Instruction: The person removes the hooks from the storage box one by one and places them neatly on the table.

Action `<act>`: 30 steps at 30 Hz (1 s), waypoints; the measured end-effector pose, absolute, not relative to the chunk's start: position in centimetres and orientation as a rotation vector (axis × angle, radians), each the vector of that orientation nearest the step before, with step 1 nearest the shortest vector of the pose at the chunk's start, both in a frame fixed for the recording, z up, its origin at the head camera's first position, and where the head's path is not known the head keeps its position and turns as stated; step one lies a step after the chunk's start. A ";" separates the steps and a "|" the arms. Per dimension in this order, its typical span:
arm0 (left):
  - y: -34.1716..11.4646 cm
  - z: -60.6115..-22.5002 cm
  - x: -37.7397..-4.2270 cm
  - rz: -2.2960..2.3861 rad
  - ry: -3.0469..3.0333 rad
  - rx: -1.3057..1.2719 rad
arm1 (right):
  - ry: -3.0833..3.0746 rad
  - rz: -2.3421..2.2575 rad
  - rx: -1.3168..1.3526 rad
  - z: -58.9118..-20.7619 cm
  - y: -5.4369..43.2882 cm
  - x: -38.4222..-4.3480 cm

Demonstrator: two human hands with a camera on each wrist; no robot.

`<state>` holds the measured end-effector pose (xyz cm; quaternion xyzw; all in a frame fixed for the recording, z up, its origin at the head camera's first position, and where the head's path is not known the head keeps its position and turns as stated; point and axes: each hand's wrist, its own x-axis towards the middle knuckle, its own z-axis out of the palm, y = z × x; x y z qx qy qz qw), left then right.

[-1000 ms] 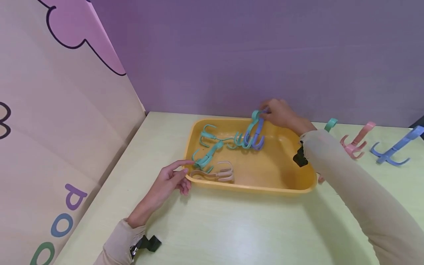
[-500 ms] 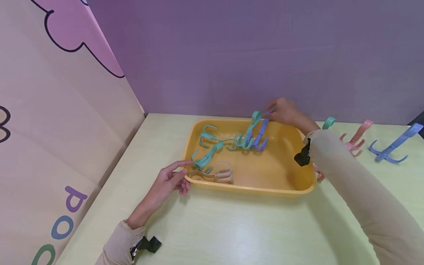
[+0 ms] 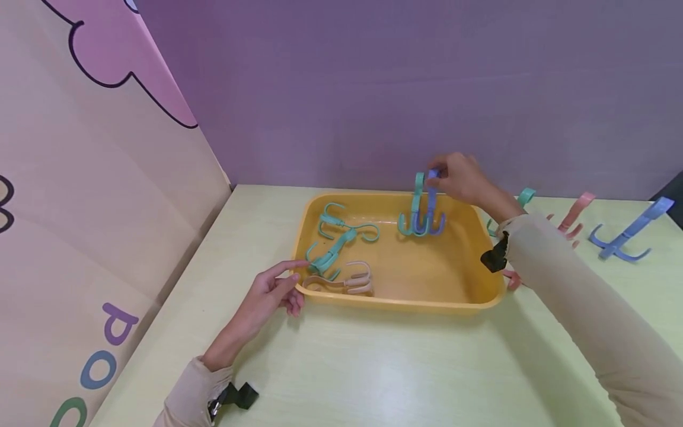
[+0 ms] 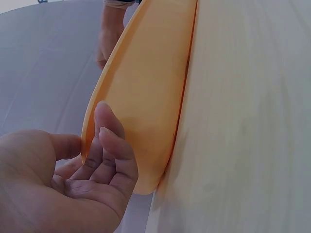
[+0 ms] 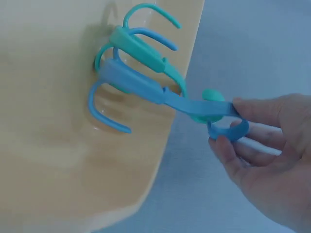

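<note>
My right hand [image 3: 461, 177] pinches the curved top of a blue-purple multi-prong hook [image 5: 131, 80] at the tray's back rim. Beside it a green hook [image 3: 417, 198] stands nearly upright, its prongs overlapping the purple one's. At the front left corner, my left hand [image 3: 269, 290] pinches the rim of the yellow tray [image 3: 395, 302], its index finger over the edge. In the left wrist view its other fingers curl beside the tray's outer wall. Inside the tray lie a green hook [image 3: 332, 220], another green hook [image 3: 329, 255] and a beige hook [image 3: 357, 281].
To the tray's right on the table [image 3: 341, 367] are a blue hook [image 3: 629, 232], a pink hook [image 3: 578, 210] and a green hook [image 3: 526, 196], partly behind the right sleeve. Another pink piece [image 3: 513, 280] shows by the tray. A purple wall [image 3: 373, 89] stands behind.
My right hand has shifted slightly right with the purple hook. That hook and the green one beside it have swung more upright. The left hand keeps its place at the tray corner.
</note>
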<state>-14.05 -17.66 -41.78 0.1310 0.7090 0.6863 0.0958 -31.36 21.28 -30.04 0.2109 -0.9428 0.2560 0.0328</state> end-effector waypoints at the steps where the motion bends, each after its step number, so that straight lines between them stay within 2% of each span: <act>1: -17.7 -41.8 -14.1 2.033 2.101 0.390 | -2.894 0.793 0.664 -29.9 21.2 -31.0; 10: -17.9 -41.8 -14.2 2.027 2.108 0.390 | -2.796 0.744 0.744 -29.0 20.6 -28.0; 30: -18.3 -42.1 -14.5 2.016 2.118 0.396 | -2.651 0.461 0.688 -26.4 21.8 -22.1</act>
